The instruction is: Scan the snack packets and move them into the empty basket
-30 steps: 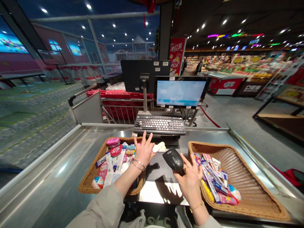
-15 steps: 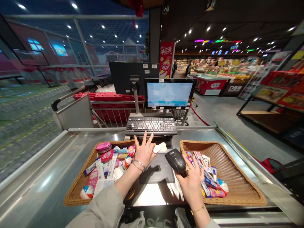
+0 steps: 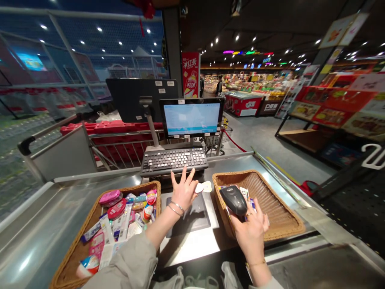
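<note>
My left hand (image 3: 184,193) is over the dark plate in the counter, just in front of the keyboard (image 3: 174,160). Its fingers are spread, while a small white and yellow item (image 3: 205,186), its kind unclear, is held at the thumb side. In my right hand (image 3: 251,224) is a black barcode scanner (image 3: 234,200), gripped above the near-left part of the right wicker basket (image 3: 282,216). Small packaged goods in that basket are mostly hidden by hand and scanner. The left wicker basket (image 3: 67,249) holds several colourful sweets and boxes, partly covered by my left sleeve.
A lit monitor (image 3: 192,118) stands behind the keyboard, beside a second screen (image 3: 132,98) seen from its back. The metal counter (image 3: 33,245) has a raised rim. A cart (image 3: 57,152) is beyond it; red boxed goods (image 3: 345,100) line a rack at right.
The view has turned to the right, so baskets and screens appear further left. My right hand has carried the scanner over the right basket. The left hand still holds the white item.
</note>
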A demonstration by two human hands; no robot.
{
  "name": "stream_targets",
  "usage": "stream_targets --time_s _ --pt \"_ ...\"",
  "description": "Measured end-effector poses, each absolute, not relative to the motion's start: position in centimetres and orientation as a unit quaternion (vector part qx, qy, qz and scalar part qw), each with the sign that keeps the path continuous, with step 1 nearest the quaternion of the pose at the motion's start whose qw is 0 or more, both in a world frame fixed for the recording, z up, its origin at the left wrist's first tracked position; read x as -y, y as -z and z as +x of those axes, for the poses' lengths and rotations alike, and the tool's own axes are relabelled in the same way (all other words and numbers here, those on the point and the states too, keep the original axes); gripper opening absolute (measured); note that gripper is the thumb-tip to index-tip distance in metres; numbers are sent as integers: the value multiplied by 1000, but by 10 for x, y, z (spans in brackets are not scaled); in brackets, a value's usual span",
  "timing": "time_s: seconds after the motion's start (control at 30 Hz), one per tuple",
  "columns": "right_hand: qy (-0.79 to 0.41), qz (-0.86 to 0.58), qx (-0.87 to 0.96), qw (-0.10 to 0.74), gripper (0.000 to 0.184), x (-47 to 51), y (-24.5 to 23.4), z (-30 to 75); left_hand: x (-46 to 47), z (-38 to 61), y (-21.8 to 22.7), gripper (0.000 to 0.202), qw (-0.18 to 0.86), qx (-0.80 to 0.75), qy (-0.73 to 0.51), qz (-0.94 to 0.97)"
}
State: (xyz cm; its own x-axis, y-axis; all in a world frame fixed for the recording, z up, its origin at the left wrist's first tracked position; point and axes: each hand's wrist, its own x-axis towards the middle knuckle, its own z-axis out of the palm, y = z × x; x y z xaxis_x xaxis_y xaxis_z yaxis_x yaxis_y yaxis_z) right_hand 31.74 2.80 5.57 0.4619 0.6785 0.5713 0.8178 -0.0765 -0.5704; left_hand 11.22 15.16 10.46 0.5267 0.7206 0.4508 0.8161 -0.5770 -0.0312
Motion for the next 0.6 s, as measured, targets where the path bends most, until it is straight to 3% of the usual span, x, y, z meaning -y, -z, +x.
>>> stream_targets --time_s 0.43,0.6 --pt "97 -782 386 480 39 -5 -58 358 -156 168 -98 37 89 361 194 -908" --pt "107 -793 355 483 41 6 -59 366 -148 203 -96 60 68 332 206 -918"
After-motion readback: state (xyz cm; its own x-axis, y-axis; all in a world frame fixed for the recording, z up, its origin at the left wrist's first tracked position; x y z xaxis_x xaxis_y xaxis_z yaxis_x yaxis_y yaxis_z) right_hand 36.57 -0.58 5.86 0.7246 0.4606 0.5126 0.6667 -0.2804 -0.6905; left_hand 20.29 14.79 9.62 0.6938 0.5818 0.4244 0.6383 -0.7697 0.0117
